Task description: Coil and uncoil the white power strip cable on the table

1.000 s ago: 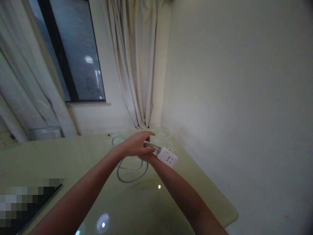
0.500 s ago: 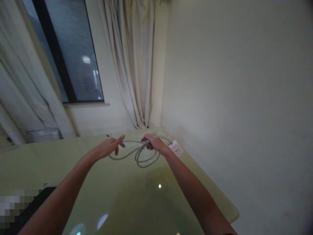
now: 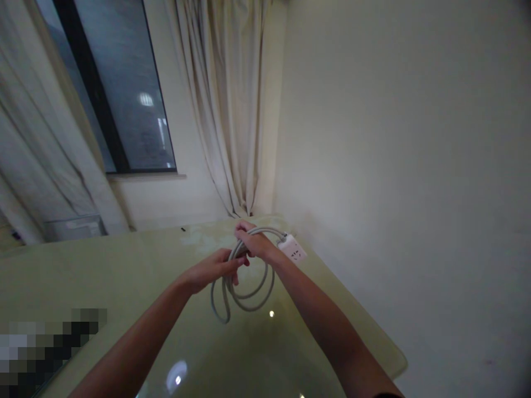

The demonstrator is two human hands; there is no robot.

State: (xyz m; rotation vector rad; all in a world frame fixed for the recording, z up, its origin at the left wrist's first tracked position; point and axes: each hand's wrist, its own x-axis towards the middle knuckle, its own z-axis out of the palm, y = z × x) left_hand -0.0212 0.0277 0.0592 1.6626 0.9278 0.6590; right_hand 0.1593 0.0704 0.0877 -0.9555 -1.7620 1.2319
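Note:
A grey power cord (image 3: pixel 253 308) hangs in loose loops between my hands above the table. It runs to a white power strip (image 3: pixel 292 249) with socket holes, which sits just right of my right wrist. My right hand (image 3: pixel 255 241) is closed round the top of the loops. Lower and to the left, my left hand (image 3: pixel 219 268) has its fingers wrapped on the cord's left side, close to the right hand's fingers. Part of the cord is hidden behind the fingers.
The pale green glossy table (image 3: pixel 136 265) reaches a rounded corner at the right, beside a bare wall (image 3: pixel 394 166). Curtains (image 3: pixel 232 110) hang behind it by a dark-framed window (image 3: pixel 120 83). A small black object (image 3: pixel 183 229) lies near the far edge.
My left hand has moved right and closed on the cord beside my right hand. The loose left stretch is gathered into the loops, which hang lower. The power strip has shifted slightly left.

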